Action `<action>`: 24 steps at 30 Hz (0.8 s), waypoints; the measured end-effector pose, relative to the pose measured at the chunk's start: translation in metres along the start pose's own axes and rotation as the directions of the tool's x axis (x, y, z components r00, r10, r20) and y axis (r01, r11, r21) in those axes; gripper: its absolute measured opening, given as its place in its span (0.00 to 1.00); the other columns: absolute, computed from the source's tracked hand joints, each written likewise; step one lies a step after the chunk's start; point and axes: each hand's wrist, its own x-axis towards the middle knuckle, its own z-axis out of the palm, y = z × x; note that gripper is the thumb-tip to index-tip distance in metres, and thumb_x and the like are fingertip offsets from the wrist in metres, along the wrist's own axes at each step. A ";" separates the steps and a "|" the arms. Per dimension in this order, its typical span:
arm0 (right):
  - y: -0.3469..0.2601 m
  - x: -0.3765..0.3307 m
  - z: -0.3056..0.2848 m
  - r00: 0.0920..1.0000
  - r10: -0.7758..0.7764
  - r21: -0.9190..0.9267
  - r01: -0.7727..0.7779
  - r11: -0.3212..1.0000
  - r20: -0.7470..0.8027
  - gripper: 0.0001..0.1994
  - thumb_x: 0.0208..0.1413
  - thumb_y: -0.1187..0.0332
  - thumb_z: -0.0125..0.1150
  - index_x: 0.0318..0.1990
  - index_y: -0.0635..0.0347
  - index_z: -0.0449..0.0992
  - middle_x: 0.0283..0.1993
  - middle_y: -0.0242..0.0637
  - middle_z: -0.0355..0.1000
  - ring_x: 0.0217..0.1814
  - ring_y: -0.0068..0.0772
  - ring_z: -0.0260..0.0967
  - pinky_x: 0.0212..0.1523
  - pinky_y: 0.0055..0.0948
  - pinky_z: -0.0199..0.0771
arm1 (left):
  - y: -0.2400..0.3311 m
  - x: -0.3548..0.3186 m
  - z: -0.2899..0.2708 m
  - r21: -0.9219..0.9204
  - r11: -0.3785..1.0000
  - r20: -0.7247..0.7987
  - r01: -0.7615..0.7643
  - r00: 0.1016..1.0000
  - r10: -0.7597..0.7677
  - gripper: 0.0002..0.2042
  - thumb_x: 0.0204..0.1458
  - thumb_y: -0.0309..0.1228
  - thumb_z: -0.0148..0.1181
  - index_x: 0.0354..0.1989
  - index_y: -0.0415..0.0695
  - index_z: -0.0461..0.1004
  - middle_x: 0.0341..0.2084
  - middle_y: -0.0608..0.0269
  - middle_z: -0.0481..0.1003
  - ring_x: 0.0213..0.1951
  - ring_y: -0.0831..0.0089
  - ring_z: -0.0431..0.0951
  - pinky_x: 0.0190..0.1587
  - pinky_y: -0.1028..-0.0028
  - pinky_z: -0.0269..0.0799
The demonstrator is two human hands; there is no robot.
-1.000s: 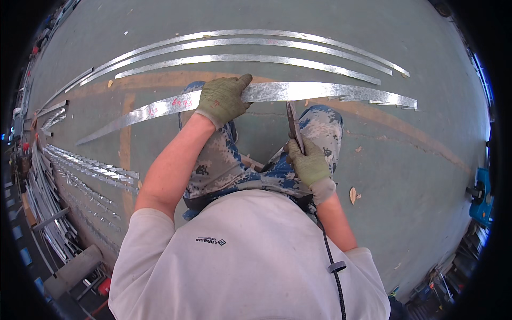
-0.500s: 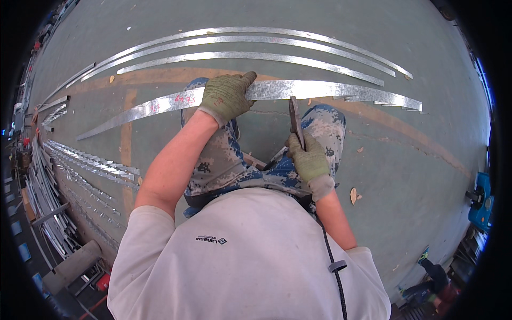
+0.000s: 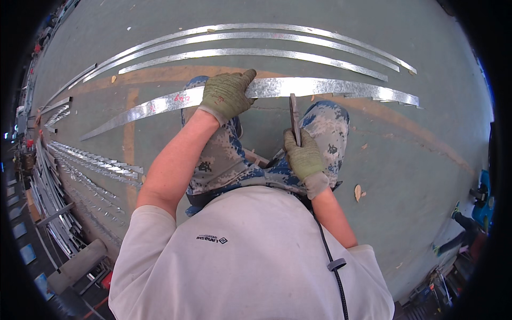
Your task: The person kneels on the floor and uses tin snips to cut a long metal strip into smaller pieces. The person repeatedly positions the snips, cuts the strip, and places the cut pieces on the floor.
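Observation:
My left hand (image 3: 226, 97), in an olive glove, is closed around a long shiny sheet-metal strip (image 3: 298, 86), with the thumb side toward its far edge. Red handwritten marks show on the strip left of the glove. Its near edge looks stepped toward the right end, where other strips seem to lie beneath it. My right hand (image 3: 304, 154), gloved too, is wrapped around a narrow dark metal hand tool (image 3: 295, 116) that looks like tin snips seen edge-on. The tool points away from me, its tip at the strip's near edge; whether they touch I cannot tell.
Three long metal strips (image 3: 256, 52) lie on the floor beyond my knees. At left are rows of notched strips (image 3: 96, 160) and a pile of metal lengths (image 3: 56, 202). Dry leaves (image 3: 358, 192) dot the floor. A person's legs (image 3: 453, 242) show at the lower right.
My right hand has shifted slightly left, and the tool stands a little straighter. My left hand keeps its grip on the strip. The person at the lower right has moved farther right and up.

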 end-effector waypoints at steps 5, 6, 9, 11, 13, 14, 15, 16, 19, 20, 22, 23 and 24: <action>-0.007 -0.005 -0.002 0.997 0.034 0.197 -0.048 0.979 0.071 0.17 0.67 0.56 0.62 0.48 0.63 0.78 0.26 0.40 0.74 0.26 0.33 0.71 0.29 0.36 0.72 | 0.000 -0.001 0.000 -0.010 1.000 0.000 0.006 1.000 -0.006 0.30 0.53 0.43 0.69 0.66 0.52 0.73 0.50 0.55 0.82 0.52 0.56 0.82 0.55 0.58 0.77; -0.015 -0.009 -0.004 0.991 0.066 0.262 -0.096 0.960 0.121 0.15 0.68 0.57 0.62 0.48 0.62 0.78 0.25 0.37 0.73 0.24 0.30 0.70 0.26 0.33 0.69 | 0.002 -0.001 -0.001 -0.013 1.000 0.002 0.009 1.000 -0.009 0.30 0.53 0.42 0.69 0.66 0.51 0.74 0.50 0.55 0.82 0.52 0.56 0.82 0.55 0.58 0.77; -0.031 -0.019 -0.015 0.960 0.115 0.404 -0.213 0.889 0.254 0.13 0.68 0.59 0.62 0.47 0.60 0.78 0.25 0.31 0.72 0.20 0.22 0.66 0.19 0.26 0.63 | 0.005 -0.003 -0.006 -0.030 0.999 -0.009 0.009 1.000 -0.010 0.29 0.52 0.40 0.70 0.65 0.51 0.74 0.49 0.55 0.82 0.52 0.56 0.82 0.54 0.58 0.77; -0.031 -0.020 -0.019 0.944 0.106 0.454 -0.247 0.856 0.314 0.12 0.68 0.61 0.63 0.49 0.62 0.78 0.28 0.31 0.72 0.19 0.21 0.65 0.17 0.24 0.62 | 0.003 -0.005 -0.006 -0.048 0.999 -0.039 -0.004 0.999 0.002 0.28 0.51 0.38 0.70 0.64 0.51 0.75 0.48 0.55 0.83 0.50 0.56 0.83 0.53 0.58 0.78; -0.028 -0.020 -0.025 0.922 0.013 0.555 -0.245 0.795 0.388 0.13 0.69 0.62 0.62 0.51 0.62 0.77 0.29 0.32 0.73 0.21 0.22 0.66 0.18 0.25 0.63 | -0.001 -0.005 0.001 -0.055 0.998 -0.096 -0.026 0.995 0.020 0.28 0.50 0.37 0.71 0.63 0.51 0.76 0.46 0.55 0.83 0.49 0.55 0.83 0.52 0.58 0.78; -0.027 -0.020 -0.026 0.907 -0.035 0.603 -0.250 0.758 0.420 0.14 0.69 0.62 0.62 0.53 0.62 0.77 0.30 0.32 0.73 0.22 0.23 0.67 0.18 0.25 0.64 | -0.001 -0.005 0.001 -0.057 0.998 -0.121 -0.036 0.992 0.029 0.28 0.50 0.36 0.71 0.62 0.51 0.77 0.46 0.55 0.83 0.48 0.55 0.83 0.51 0.58 0.78; -0.025 -0.021 -0.025 0.884 -0.057 0.660 -0.302 0.688 0.463 0.15 0.70 0.61 0.61 0.54 0.63 0.76 0.31 0.32 0.74 0.23 0.24 0.68 0.19 0.26 0.65 | 0.000 -0.005 -0.001 -0.058 0.998 -0.105 -0.023 0.994 0.017 0.27 0.49 0.36 0.71 0.62 0.51 0.77 0.45 0.55 0.83 0.48 0.55 0.83 0.51 0.58 0.78; -0.023 -0.021 -0.024 0.861 -0.083 0.707 -0.354 0.612 0.502 0.16 0.70 0.61 0.60 0.55 0.63 0.75 0.32 0.33 0.74 0.24 0.24 0.69 0.19 0.27 0.66 | 0.002 -0.005 -0.003 -0.059 0.998 -0.088 -0.009 0.996 0.004 0.27 0.49 0.36 0.71 0.61 0.51 0.77 0.45 0.55 0.83 0.47 0.55 0.83 0.51 0.58 0.78; -0.008 -0.012 -0.018 0.792 -0.214 0.771 -0.432 0.468 0.572 0.17 0.72 0.59 0.56 0.57 0.64 0.74 0.34 0.33 0.75 0.27 0.26 0.71 0.21 0.30 0.68 | 0.005 -0.006 -0.008 -0.053 0.999 -0.066 0.009 0.998 -0.013 0.27 0.49 0.37 0.71 0.61 0.51 0.77 0.44 0.55 0.83 0.47 0.55 0.83 0.50 0.58 0.79; -0.009 -0.010 -0.017 0.770 -0.262 0.783 -0.442 0.437 0.581 0.17 0.73 0.59 0.55 0.58 0.64 0.74 0.35 0.33 0.76 0.28 0.26 0.71 0.22 0.30 0.68 | 0.005 -0.005 -0.008 -0.054 0.999 -0.065 0.007 0.998 -0.010 0.27 0.50 0.37 0.70 0.61 0.52 0.77 0.44 0.55 0.83 0.47 0.55 0.83 0.50 0.57 0.79; -0.013 -0.012 -0.015 0.792 -0.196 0.759 -0.434 0.485 0.578 0.18 0.74 0.58 0.54 0.59 0.64 0.74 0.36 0.33 0.76 0.28 0.26 0.72 0.23 0.29 0.69 | 0.003 -0.007 -0.003 -0.026 1.000 -0.083 0.004 0.997 -0.006 0.27 0.49 0.38 0.70 0.61 0.52 0.77 0.43 0.55 0.83 0.47 0.55 0.83 0.49 0.58 0.79; -0.017 -0.013 -0.016 0.804 -0.157 0.744 -0.432 0.509 0.574 0.19 0.75 0.57 0.53 0.60 0.64 0.74 0.36 0.33 0.76 0.28 0.26 0.72 0.23 0.28 0.69 | 0.004 -0.007 0.000 -0.018 1.000 -0.090 0.002 0.996 -0.004 0.27 0.49 0.38 0.70 0.61 0.51 0.77 0.43 0.54 0.83 0.47 0.55 0.83 0.49 0.58 0.79; -0.020 -0.013 -0.017 0.832 -0.119 0.713 -0.380 0.589 0.542 0.20 0.75 0.57 0.53 0.60 0.64 0.74 0.36 0.33 0.76 0.29 0.25 0.72 0.24 0.28 0.70 | 0.005 -0.006 0.000 -0.014 1.000 -0.092 0.005 0.996 -0.006 0.27 0.49 0.38 0.70 0.61 0.51 0.77 0.43 0.55 0.83 0.47 0.55 0.83 0.49 0.58 0.79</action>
